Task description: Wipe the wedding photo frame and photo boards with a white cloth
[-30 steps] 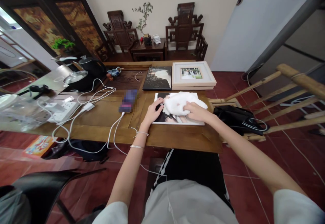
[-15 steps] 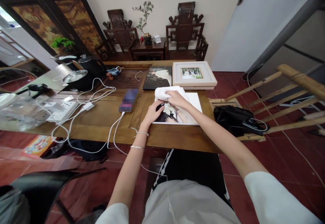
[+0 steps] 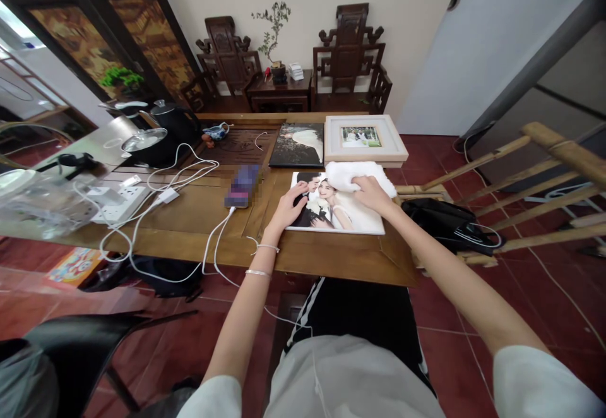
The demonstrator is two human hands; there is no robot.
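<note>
A white-edged photo panel (image 3: 348, 219) showing a couple lies flat near the front edge of the wooden table. My left hand (image 3: 286, 208) rests on its left edge with the fingers spread. In my right hand (image 3: 372, 195) is a folded white cloth (image 3: 341, 177), pressed onto the panel's upper right part and reaching past its right edge. The fingers close over the cloth, and it hides the panel's top right corner. Behind the panel lie a dark photo panel (image 3: 298, 143) and a pale wooden picture frame (image 3: 400, 146) with a small photo inside.
Left of the panel, a phone (image 3: 242, 184) lies on the table with a white cable plugged in. A power strip (image 3: 122, 203), tangled cables, a black kettle (image 3: 175, 121) and a pot stand farther left. A bamboo chair (image 3: 514, 143) holding a black bag (image 3: 438, 219) is on the right.
My right hand has slid the white cloth rightward across the panel, uncovering the couple's faces in the picture. My left hand stays on the left edge.
</note>
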